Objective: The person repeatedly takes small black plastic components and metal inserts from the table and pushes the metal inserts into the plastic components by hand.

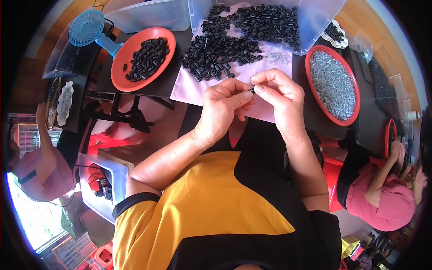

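My left hand (220, 108) and my right hand (282, 92) meet fingertip to fingertip above the near part of a pink cloth (193, 90). Between the fingertips a small black plastic piece (253, 90) shows, pinched by my left thumb and forefinger. My right thumb and fingers are closed against it; whether they hold a second tiny part is hidden. Just beyond, many short, tube-like black pieces (207, 54) lie heaped on the cloth. A few tiny clear parts (278, 57) rest to their right.
A red bowl (118, 67) of black pieces stands left, beside a blue fan (87, 28). A red tray (310, 67) of shiny small parts stands right. Behind the cloth is a clear bin (310, 27). Other people (382, 193) sit at both sides.
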`<state>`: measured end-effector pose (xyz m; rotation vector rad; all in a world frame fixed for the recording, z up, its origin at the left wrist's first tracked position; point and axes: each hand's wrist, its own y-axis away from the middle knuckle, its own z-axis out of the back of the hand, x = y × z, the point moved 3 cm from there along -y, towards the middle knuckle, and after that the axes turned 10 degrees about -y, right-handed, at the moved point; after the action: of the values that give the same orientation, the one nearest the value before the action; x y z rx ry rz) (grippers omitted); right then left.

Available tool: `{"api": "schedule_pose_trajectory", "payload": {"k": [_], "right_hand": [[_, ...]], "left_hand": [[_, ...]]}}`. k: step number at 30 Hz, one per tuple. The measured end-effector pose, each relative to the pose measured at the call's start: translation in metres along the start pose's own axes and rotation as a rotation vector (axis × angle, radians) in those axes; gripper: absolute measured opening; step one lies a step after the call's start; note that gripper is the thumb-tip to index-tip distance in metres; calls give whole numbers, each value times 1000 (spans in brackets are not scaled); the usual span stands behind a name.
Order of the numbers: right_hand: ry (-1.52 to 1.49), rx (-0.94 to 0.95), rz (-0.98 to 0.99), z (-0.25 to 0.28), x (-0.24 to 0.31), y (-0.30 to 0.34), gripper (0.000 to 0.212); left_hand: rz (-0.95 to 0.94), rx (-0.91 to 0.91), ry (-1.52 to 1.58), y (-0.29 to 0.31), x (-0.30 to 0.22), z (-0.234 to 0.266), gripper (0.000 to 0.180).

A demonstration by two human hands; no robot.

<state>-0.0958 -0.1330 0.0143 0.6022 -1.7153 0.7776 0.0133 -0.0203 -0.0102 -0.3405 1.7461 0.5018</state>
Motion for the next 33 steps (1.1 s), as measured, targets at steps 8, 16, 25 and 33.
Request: {"api": "schedule_pose_trajectory", "payload": {"k": [8,16,25,33], "right_hand": [[76,14,166,4,-1,-1,13],[379,66,437,-7,15,5,12],[413,98,423,-3,15,1,17],[457,139,269,-4,18,-3,19]], "left_hand": [[-2,-3,-44,0,-3,-2,10],[-21,-20,-33,2,0,-2,10],[-23,-23,-48,3,-1,-3,9],[-40,-47,-24,4,1,-4,8]]}}
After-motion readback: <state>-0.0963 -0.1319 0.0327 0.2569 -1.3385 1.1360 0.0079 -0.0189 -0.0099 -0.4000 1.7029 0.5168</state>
